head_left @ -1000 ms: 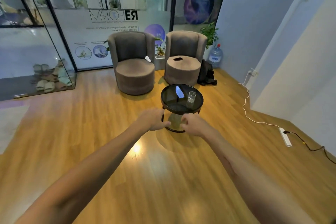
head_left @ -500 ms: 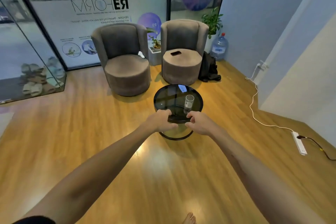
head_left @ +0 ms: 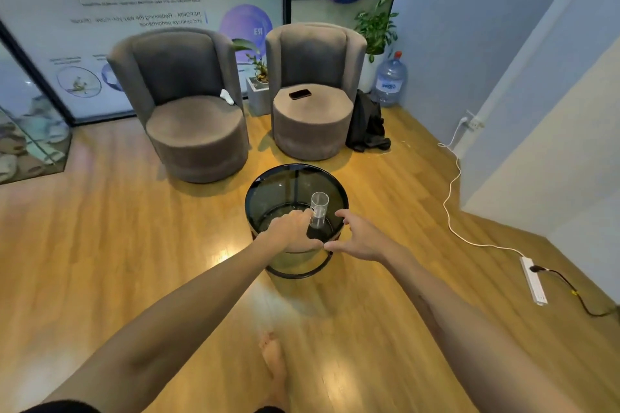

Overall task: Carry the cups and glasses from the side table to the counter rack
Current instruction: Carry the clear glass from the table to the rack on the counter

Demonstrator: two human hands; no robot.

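Observation:
A single clear drinking glass [head_left: 319, 206] stands upright on the round black side table [head_left: 281, 189] with a dark glass top. My left hand [head_left: 291, 231] is over the table's near edge, curved in a C just left of the glass's base; its fingertips reach the glass's lower side. Just right of the glass, my right hand [head_left: 361, 238] has its fingers spread and holds nothing. The counter rack is not in view.
Two grey armchairs [head_left: 196, 117] [head_left: 313, 104] stand behind the table, with a phone [head_left: 299, 94] on the right seat. A black bag [head_left: 367, 126] and water jug [head_left: 389, 80] sit in the corner. A white cable and power strip [head_left: 533, 280] lie on the floor at right. My bare foot [head_left: 273, 362] is below.
I have walked up to the table, which now looks larger and nearer. Both hands moved forward from before the table's edge to either side of the glass, and the right hand's fingers spread.

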